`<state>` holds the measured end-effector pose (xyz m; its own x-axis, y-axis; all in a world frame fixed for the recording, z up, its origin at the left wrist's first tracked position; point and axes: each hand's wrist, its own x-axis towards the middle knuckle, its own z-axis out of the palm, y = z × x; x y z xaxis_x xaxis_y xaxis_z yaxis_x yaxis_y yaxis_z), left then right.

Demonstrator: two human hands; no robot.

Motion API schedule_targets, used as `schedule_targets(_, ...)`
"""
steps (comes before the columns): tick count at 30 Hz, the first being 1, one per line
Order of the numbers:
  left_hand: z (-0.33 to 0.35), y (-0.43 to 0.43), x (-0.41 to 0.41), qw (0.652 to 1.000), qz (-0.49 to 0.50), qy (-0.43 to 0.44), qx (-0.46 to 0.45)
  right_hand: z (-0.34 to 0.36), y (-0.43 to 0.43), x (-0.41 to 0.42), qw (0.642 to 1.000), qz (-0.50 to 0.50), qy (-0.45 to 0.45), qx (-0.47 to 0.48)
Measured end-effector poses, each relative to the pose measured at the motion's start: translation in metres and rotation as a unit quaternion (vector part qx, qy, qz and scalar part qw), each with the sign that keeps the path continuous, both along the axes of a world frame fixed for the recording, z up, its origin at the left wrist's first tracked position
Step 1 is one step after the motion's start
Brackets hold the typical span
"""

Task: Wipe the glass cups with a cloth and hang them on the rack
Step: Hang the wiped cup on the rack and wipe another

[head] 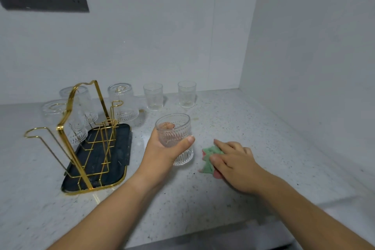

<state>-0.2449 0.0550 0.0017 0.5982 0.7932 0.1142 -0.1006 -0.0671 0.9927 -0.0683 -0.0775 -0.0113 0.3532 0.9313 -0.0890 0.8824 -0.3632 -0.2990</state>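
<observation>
**One cup in hand, cloth under the other palm: three hung, three to go**

At the left side of the countertop (243,119) the gold wire rack (60,128) stands on its dark tray (119,160). The tray is probably there to catch drips. Three ribbed glass cups hang mouth-down on the rack's hooks so they can drain: one at the left (53,111), one behind the frame (84,99) and one on the right side (121,97). At least two hooks show bare, so there is room for more.

Just right of the rack, along the back edge by the wall, two plain glass cups stand upright and apart (153,96) (186,94). They look to be waiting their turn.

Nearer you, about mid-counter, your left hand (162,152) wraps the sixth ribbed cup (176,128). The thumb crosses its front and the fingers curl behind it. It tips mouth-up toward you, which opens the inside for wiping. I cannot tell whether its base touches the counter.

Just beside it to the right, your right hand (237,164) lies over the one green-and-pink cloth (209,154). The fingers are nearly straight on top, so you seem about to gather it.

That makes six cups, one cloth, one rack and one tray.
</observation>
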Motion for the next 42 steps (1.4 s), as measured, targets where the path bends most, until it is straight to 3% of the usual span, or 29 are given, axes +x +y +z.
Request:
schedule_targets(3, -0.002, 0.001, -0.012, 1.000, -0.003, 0.002, -0.001, 0.004, 0.003, -0.012, 0.997, -0.024, 0.053, 0.058)
schedule_targets(7, -0.001, 0.001, -0.019, 1.000, -0.009, 0.006, -0.001, 0.023, 0.011, -0.032, 0.969, -0.059, 0.108, 0.213)
schedule_targets(9, 0.005, 0.001, -0.019, 1.000, -0.011, -0.006, -0.003, 0.037, 0.016, -0.050, 0.939, -0.074, 0.218, 0.254)
schedule_targets(11, 0.015, 0.000, -0.019, 1.000, -0.011, -0.024, -0.008, 0.048, 0.024, -0.068, 0.883, -0.125, 0.379, 0.248)
schedule_targets(12, 0.022, 0.001, -0.019, 0.999, -0.013, -0.034, -0.005, 0.053, 0.028, -0.075, 0.835, -0.146, 0.480, 0.225)
schedule_targets(15, 0.039, 0.003, -0.019, 0.998, 0.012, -0.058, -0.003, 0.064, 0.041, -0.090, 0.654, -0.127, 0.729, 0.154)
schedule_targets(17, 0.049, 0.005, -0.018, 0.997, 0.019, -0.075, -0.008, 0.069, 0.047, -0.094, 0.578, -0.098, 0.795, 0.155)
schedule_targets(19, 0.057, 0.007, -0.019, 0.997, 0.021, -0.073, -0.008, 0.073, 0.053, -0.095, 0.526, -0.075, 0.827, 0.184)
schedule_targets(22, 0.069, 0.014, -0.022, 0.998, 0.026, -0.054, -0.004, 0.082, 0.061, -0.092, 0.493, -0.065, 0.836, 0.233)
schedule_targets(25, 0.085, 0.029, -0.031, 0.998, 0.036, 0.007, 0.045, 0.092, 0.071, -0.081, 0.504, -0.072, 0.822, 0.257)
schedule_targets(27, 0.101, 0.040, -0.038, 0.994, 0.044, 0.051, 0.087, 0.098, 0.079, -0.072, 0.540, -0.087, 0.793, 0.267)
schedule_targets(35, 0.173, 0.089, -0.049, 0.945, -0.059, 0.248, 0.206, 0.148, 0.119, -0.065, 0.782, -0.058, 0.558, 0.271)
schedule_targets(42, 0.191, 0.137, -0.053, 0.885, -0.084, 0.348, 0.298, 0.169, 0.165, -0.073, 0.849, -0.035, 0.461, 0.256)
